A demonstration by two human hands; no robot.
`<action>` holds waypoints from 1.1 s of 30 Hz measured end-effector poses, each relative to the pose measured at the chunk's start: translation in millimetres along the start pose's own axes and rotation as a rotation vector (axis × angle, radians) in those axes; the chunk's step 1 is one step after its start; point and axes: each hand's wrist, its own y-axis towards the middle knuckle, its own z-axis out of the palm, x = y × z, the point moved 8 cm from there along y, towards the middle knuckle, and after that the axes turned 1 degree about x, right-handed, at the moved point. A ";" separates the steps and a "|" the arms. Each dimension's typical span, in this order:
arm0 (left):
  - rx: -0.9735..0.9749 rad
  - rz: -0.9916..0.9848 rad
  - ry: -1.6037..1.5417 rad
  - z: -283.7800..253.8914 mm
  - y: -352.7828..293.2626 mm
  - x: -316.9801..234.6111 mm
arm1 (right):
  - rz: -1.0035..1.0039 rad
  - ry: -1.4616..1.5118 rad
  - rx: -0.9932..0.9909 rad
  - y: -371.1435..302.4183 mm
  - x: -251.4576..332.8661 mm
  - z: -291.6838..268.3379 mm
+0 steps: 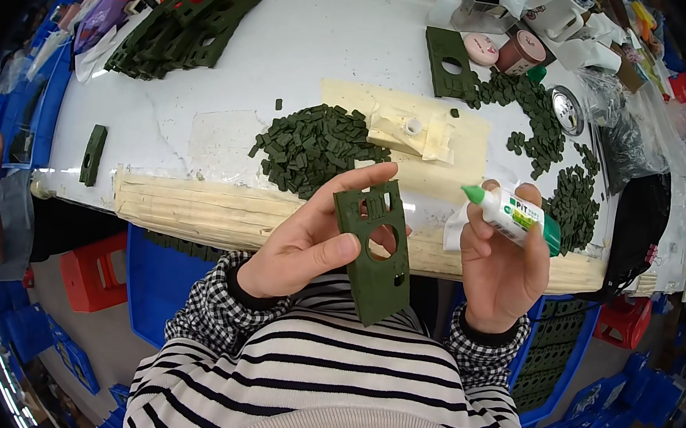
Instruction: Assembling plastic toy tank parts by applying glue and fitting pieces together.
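Note:
My left hand (299, 253) grips a dark green flat plastic part (381, 292) by its left edge, thumb on the face and fingers behind. The part has a large round hole and smaller rectangular openings, and it is held tilted above the table's front edge. In my right hand (505, 283) is a white and green glue bottle (516, 218), lying sideways with its green nozzle toward the left. The nozzle and the part are apart. Just beyond my left hand, a heap of small dark green pieces (304, 148) lies on the table.
A tape-covered block (409, 128) with a white ring sits beyond the part. Similar green parts (179, 33) are stacked at the far left; another single part (94, 155) lies nearer. More small pieces (571, 207), jars and a round metal lid (566, 110) crowd the right. Blue crates (149, 294) flank my lap.

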 end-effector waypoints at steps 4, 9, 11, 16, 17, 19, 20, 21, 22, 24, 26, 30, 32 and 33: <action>-0.006 -0.021 0.003 -0.1 -1.5 0.9 | 0.064 0.013 0.066 3.8 0.5 -6.3; 0.026 -0.030 -0.017 1.6 -0.8 3.3 | 0.030 -0.082 -0.076 -1.7 -8.4 -17.4; 0.030 -0.039 -0.015 2.3 -1.2 4.5 | 0.026 -0.011 -0.066 -2.3 -11.9 -17.1; 0.049 -0.075 -0.015 5.4 -1.1 7.8 | -0.033 -0.237 0.083 -2.5 -7.9 1.2; 0.058 -0.080 -0.019 6.5 -0.9 8.1 | -0.046 -0.308 0.077 -3.0 -7.7 1.8; 0.039 -0.082 -0.029 8.4 -1.2 8.8 | -0.061 -0.367 0.096 -3.2 -7.6 3.7; 0.029 -0.082 -0.034 8.6 -1.6 9.4 | -0.068 -0.396 0.105 -3.5 -8.0 4.5; 0.052 -0.089 -0.032 9.2 -1.3 10.4 | -0.073 -0.402 0.093 -4.0 -8.3 4.8; 0.076 -0.096 -0.031 8.6 -0.6 11.4 | -0.078 -0.407 0.080 -4.8 -8.6 5.8; 0.107 -0.106 -0.035 10.3 -0.4 12.8 | -0.114 -0.483 0.089 -6.1 -8.0 6.2; 0.119 -0.111 -0.047 12.7 -0.3 13.6 | -0.175 -0.622 0.133 -7.1 -8.7 5.9; 0.134 -0.125 -0.071 15.9 -1.1 16.3 | -0.188 -0.653 0.117 -6.0 -12.2 8.8; 0.151 -0.131 -0.071 16.7 -1.2 16.9 | -0.152 -0.640 0.125 -5.5 -15.7 12.1; 0.149 -0.124 -0.075 16.8 -0.6 15.8 | -0.164 -0.582 0.135 -5.3 -15.7 12.9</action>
